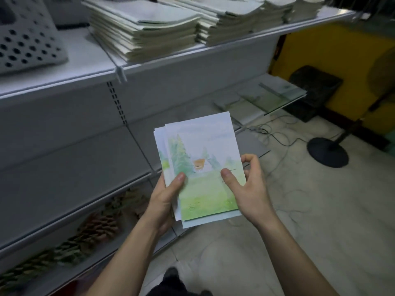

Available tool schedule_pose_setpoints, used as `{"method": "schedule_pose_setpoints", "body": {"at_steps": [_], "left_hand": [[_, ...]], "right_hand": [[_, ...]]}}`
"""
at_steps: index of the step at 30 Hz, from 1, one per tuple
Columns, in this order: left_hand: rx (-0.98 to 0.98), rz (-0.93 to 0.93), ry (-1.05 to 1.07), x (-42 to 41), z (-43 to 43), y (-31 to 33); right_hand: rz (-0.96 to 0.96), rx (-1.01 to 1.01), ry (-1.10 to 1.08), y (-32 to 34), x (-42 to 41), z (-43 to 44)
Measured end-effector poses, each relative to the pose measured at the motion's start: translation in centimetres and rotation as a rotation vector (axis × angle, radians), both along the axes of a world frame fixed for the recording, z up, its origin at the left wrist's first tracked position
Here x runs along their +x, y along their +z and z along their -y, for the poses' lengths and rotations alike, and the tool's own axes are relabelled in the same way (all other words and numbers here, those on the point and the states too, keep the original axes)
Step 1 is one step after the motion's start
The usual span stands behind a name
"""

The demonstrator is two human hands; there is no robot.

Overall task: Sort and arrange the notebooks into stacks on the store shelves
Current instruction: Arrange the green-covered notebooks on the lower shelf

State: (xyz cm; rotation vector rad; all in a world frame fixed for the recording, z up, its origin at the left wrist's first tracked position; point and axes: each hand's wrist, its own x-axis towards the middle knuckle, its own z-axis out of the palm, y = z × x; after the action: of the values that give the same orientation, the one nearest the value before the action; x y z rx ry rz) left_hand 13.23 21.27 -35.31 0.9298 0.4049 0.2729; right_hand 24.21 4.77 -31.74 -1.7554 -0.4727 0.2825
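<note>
Both hands hold a small fanned bundle of notebooks (203, 159) in front of the shelves; the top cover shows green trees, a little cabin and a meadow. My left hand (164, 199) grips the bundle's lower left edge, thumb on the cover. My right hand (245, 186) grips the right edge, thumb pressed on the top cover and fingers curled behind. On the upper shelf (149, 65) stand tall stacks of pale notebooks (145, 33), with more stacks (239, 20) to their right.
A white perforated basket (27, 37) sits at the upper shelf's left. More notebooks (267, 97) lie on a lower shelf at right. Pine cones (96, 229) fill the bottom shelf. Cables, a black crate (314, 90) and a fan base (327, 152) occupy the floor by a yellow wall.
</note>
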Motion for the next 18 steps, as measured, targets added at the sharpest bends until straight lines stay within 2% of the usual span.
{"method": "schedule_pose_setpoints", "body": {"at_steps": [3, 9, 18], "left_hand": [[0.012, 0.006, -0.021, 2.8, 0.7, -0.7], [0.093, -0.082, 0.107, 8.8, 1.7, -3.3], [0.24, -0.164, 0.121, 19.2, 0.4, -1.8]], "right_hand": [[-0.009, -0.01, 0.016, -0.9, 2.8, 0.9], [-0.018, -0.054, 0.054, -2.8, 8.3, 2.0], [-0.077, 0.002, 0.042, -2.9, 19.0, 1.2]]}}
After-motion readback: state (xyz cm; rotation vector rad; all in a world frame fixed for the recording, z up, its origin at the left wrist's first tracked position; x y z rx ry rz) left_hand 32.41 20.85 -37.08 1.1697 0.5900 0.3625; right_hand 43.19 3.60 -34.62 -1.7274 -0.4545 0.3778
